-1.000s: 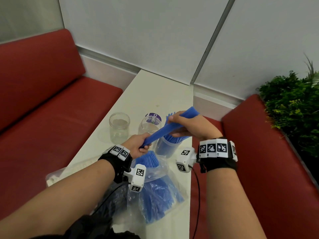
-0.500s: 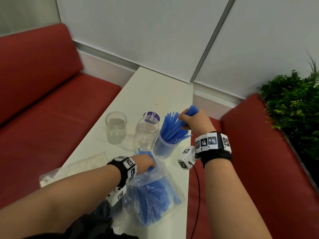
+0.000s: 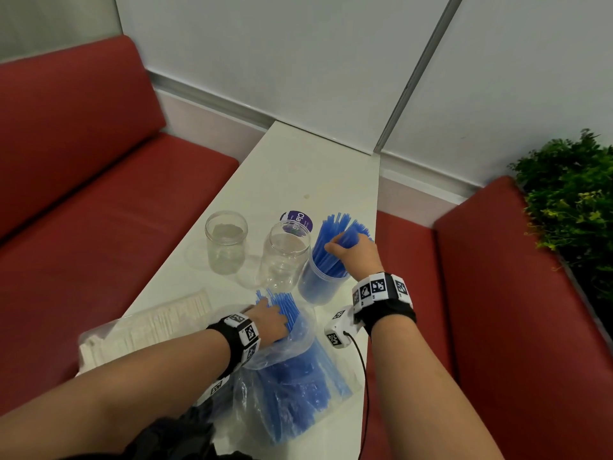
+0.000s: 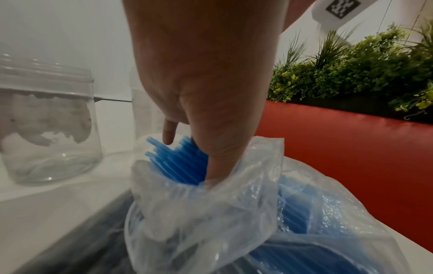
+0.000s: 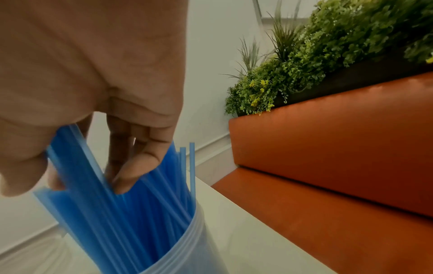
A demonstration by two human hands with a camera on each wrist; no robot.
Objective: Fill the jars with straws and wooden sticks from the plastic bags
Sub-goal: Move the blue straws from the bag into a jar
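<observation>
Three jars [image 3: 285,260], two empty, right hand [image 3: 353,252] gripping straws [image 3: 335,240], left hand [image 3: 268,322] seemingly too.

You are seated in what looks like a café or canteen booth: red padded benches [image 3: 83,200] flank a narrow white table [image 3: 298,167] on both sides, pale wall panels [image 3: 298,54] close the far end, and a leafy planter [image 3: 570,200] tops the right bench back.

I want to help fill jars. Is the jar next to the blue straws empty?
Empty: the middle jar shows clear glass through, nothing inside.
</observation>
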